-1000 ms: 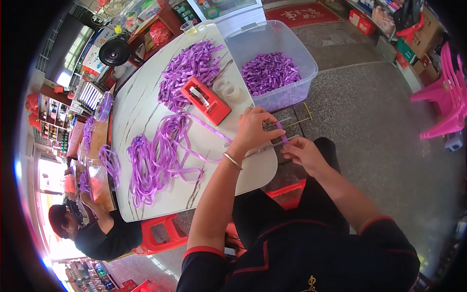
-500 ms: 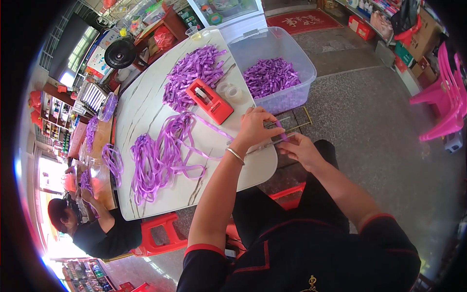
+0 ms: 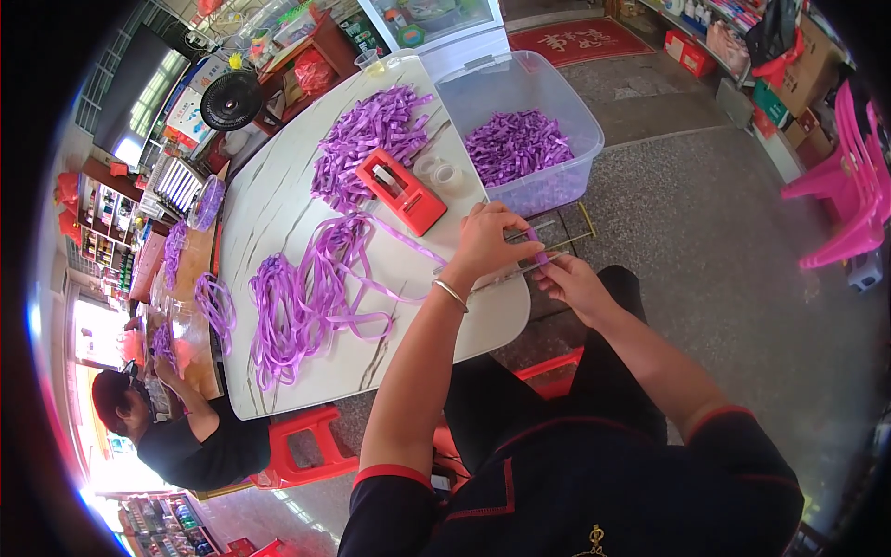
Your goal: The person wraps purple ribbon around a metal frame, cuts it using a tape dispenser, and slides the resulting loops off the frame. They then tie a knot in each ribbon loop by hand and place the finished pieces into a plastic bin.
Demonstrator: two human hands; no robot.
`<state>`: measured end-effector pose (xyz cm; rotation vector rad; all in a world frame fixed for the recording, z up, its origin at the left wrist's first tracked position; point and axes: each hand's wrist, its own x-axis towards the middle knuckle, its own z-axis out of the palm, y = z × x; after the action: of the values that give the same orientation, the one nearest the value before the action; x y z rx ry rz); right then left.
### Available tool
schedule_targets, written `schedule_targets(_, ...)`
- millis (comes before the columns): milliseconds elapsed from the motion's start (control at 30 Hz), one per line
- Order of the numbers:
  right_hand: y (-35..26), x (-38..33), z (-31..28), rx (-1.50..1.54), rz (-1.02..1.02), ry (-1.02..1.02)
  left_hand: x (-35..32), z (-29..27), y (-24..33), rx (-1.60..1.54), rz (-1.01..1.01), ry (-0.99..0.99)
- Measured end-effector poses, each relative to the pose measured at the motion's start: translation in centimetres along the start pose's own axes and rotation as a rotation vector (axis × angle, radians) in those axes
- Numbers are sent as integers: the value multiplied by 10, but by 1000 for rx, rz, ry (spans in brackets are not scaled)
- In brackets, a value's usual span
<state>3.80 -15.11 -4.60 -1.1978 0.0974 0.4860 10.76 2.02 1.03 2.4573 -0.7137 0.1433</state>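
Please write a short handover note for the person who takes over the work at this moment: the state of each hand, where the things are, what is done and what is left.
Left hand: closed on a purple ribbon strand at the table's near edge.
Right hand: pinching a small purple ribbon piece beside the left hand.
Things: long loose ribbons lie on the white table; a red tape dispenser sits behind them; a heap of cut ribbon lies farther back.
Done: a clear bin already holds many finished purple pieces.
Left: the long ribbons and the heap are still unworked.
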Motion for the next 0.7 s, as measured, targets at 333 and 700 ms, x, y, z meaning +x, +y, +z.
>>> schedule_targets(333, 2, -1, 1, -20, 25, 45, 0, -4, 4, 4, -34, -38)
schedule_targets(700, -5, -11, 2, -49, 35, 13, 1, -2, 1, -29, -41, -29)
